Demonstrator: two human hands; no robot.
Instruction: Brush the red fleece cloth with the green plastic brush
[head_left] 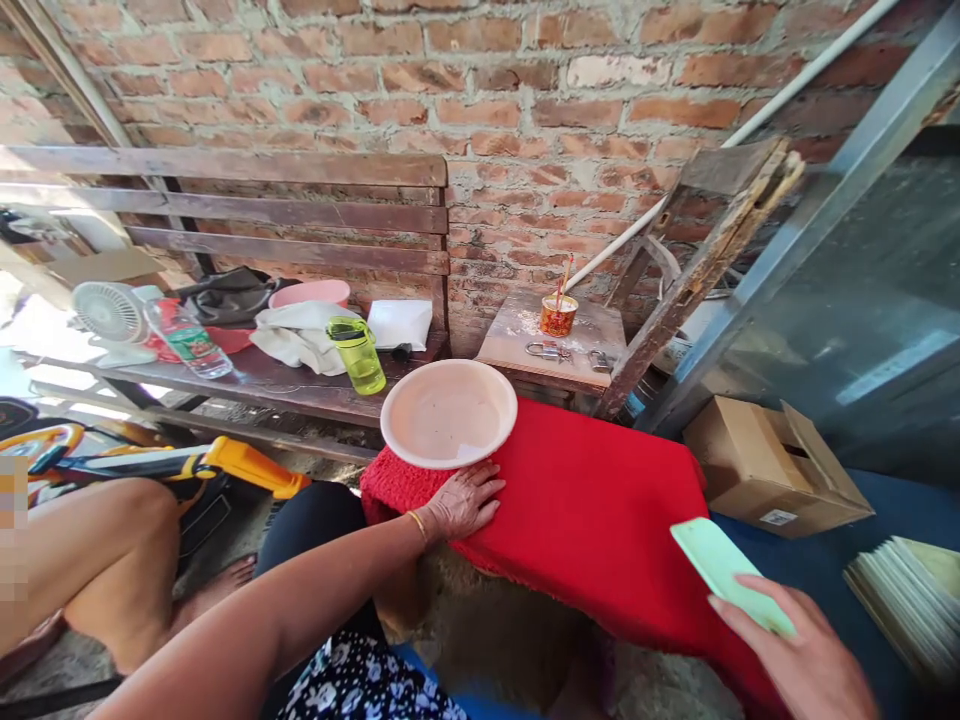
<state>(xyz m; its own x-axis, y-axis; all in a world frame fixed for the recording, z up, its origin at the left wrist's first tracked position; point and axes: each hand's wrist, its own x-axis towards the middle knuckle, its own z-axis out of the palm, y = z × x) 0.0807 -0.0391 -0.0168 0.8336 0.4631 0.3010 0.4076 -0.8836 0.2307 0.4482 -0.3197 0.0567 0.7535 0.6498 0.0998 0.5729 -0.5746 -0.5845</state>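
My left hand (pixel 466 500) lies flat on the red cloth (pixel 592 500), fingers stretched out, just below the rim of a pale pink basin (pixel 397 445). A small whitish patch shows inside the basin near its front wall; I cannot make out what it is. At the lower right, my right hand (pixel 802 650) is closed on one end of a flat, mint-green rectangular piece (pixel 724 565) with rounded corners. That piece is held tilted over the right end of the cloth. What kind of thing it is cannot be told.
Behind the basin, a wooden bench (pixel 315 395) carries a yellow-green bottle (pixel 360 360), a water bottle (pixel 187 340) and a fan (pixel 109 310). A small table (pixel 510 345) holds a cup of sticks (pixel 559 318). A cardboard box (pixel 757 470) stands right. Another person's leg (pixel 112 560) is at left.
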